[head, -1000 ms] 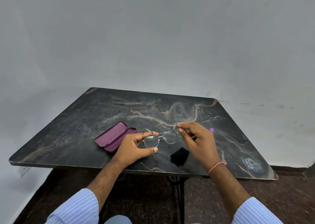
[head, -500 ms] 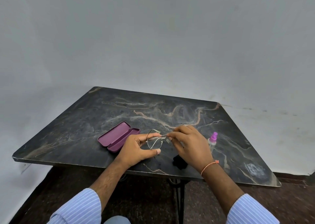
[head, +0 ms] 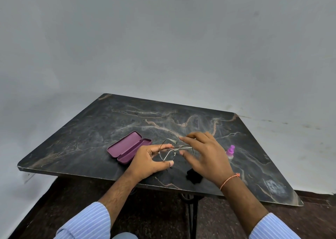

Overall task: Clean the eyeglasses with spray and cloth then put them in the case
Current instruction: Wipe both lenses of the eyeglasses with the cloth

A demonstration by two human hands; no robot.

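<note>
From my seat I see the eyeglasses [head: 173, 152] held above the worktop [head: 91, 129], just right of the open purple case [head: 129, 147]. The left hand [head: 151, 159] has its fingers [head: 166, 146] clamped on the frame at the left lens, thumb below and fingertips above. The right hand [head: 205, 155] hovers at the other end with its fingers spread apart, holding nothing I can make out (it is blurred, so whether a fingertip brushes the lens I cannot tell).

My worries, all judgement: the glasses hang from one thin pinch, so a sideways knock from the right hand could twist them loose onto the stone. One temple looks folded across the lenses and the other juts out; forcing the fold could strain a hinge. Bare fingertips on the glass would smear it. The spray bottle [head: 230, 152] stands near the right wrist, where a careless sweep might tip it, and the dark cloth [head: 194, 177] lies close to the near edge and could be dragged off.
</note>
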